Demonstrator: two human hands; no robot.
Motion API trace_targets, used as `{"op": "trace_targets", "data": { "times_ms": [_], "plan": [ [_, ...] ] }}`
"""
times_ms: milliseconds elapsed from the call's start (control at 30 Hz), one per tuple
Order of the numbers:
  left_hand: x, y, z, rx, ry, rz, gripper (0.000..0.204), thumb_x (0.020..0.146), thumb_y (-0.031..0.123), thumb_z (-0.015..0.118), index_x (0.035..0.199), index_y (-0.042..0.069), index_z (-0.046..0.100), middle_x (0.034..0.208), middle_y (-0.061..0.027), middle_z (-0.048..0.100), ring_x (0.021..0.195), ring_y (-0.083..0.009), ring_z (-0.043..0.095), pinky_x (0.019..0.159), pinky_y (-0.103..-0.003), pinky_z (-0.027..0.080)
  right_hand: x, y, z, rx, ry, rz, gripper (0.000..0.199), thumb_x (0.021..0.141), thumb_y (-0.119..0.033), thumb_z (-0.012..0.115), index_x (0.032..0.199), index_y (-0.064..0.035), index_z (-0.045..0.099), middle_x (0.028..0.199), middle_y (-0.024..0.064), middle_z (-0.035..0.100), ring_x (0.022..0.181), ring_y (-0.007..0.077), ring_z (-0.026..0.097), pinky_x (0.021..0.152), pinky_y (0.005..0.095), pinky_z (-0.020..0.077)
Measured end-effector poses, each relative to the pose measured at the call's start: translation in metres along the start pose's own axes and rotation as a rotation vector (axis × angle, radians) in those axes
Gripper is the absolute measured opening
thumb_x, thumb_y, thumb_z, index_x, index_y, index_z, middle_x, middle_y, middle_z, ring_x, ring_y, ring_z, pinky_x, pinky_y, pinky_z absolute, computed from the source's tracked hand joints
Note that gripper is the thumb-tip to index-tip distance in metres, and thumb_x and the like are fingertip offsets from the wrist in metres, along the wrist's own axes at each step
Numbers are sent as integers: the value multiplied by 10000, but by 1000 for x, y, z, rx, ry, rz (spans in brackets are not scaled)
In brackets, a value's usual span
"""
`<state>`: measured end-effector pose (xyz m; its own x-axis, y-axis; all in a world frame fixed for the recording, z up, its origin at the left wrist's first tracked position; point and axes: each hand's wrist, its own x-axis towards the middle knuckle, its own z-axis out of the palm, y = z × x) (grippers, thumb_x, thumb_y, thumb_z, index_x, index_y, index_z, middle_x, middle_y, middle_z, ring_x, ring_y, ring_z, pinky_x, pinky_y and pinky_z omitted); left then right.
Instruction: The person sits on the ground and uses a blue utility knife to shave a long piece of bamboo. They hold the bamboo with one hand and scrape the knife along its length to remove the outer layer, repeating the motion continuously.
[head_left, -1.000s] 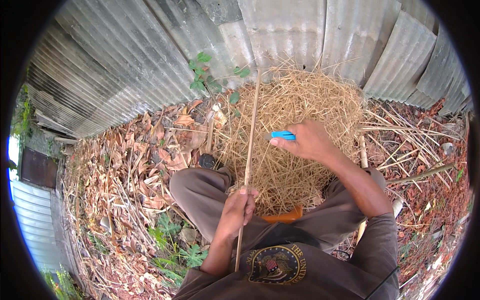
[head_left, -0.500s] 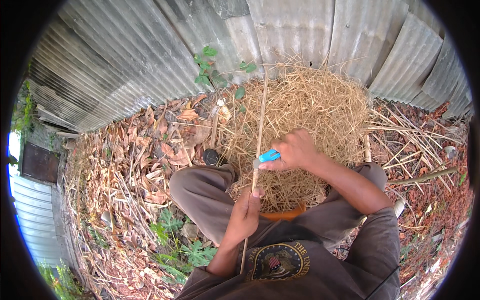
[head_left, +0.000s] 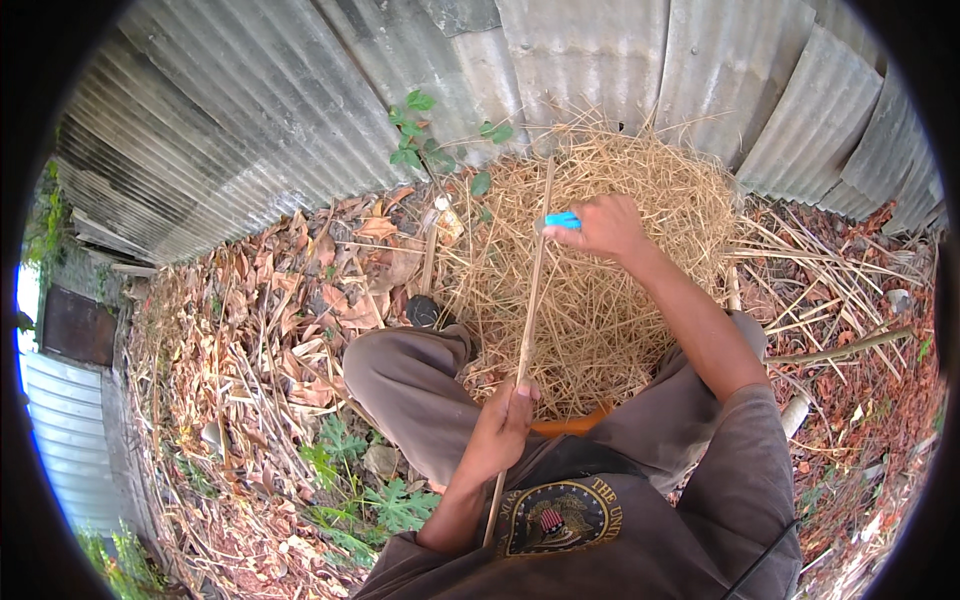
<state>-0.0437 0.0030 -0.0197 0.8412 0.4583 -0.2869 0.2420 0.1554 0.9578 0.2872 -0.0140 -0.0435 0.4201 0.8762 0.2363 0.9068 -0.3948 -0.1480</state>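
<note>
My left hand (head_left: 498, 425) is closed around the lower part of a long, thin, pale wooden stick (head_left: 534, 310). The stick runs from near my chest up and away over the straw. A blue-handled utility knife (head_left: 562, 220) is gripped in my right hand (head_left: 610, 228), high up toward the stick's far end. Its short blade meets the stick, though the exact contact is too small to make out. Under both hands spreads a heap of dry straw-like shavings (head_left: 640, 200).
Corrugated metal sheets (head_left: 590, 70) stand as a fence behind the heap. Dry brown leaves (head_left: 290, 290) cover the ground at left, with green plants (head_left: 400, 505) near my left arm. Loose thin sticks (head_left: 830, 270) lie at right. My bent legs (head_left: 410, 385) frame the heap.
My right hand with the knife has moved away from me along the stick, toward its far end. The stick's far end has tilted slightly right; my left hand still grips its lower part.
</note>
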Motion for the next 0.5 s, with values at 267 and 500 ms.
{"op": "trace_targets", "data": {
  "times_ms": [267,500],
  "plan": [
    [-43,14,-24,-244,-176,-147,358,1056,319,319,1031,15,505,607,21,375,447,-57,305,411,-204,285,-10,150,-36,383,213,837,955,855,-804,224,833,29,691,843,246,662,841,351,653,778,501,470],
    [-5,33,-17,-265,15,-97,417,1045,384,325,960,20,510,601,-4,399,434,-86,357,432,-225,359,-47,-27,-58,488,53,100,762,844,-770,397,649,-71,627,490,87,511,503,278,577,480,430,427]
  ]
}}
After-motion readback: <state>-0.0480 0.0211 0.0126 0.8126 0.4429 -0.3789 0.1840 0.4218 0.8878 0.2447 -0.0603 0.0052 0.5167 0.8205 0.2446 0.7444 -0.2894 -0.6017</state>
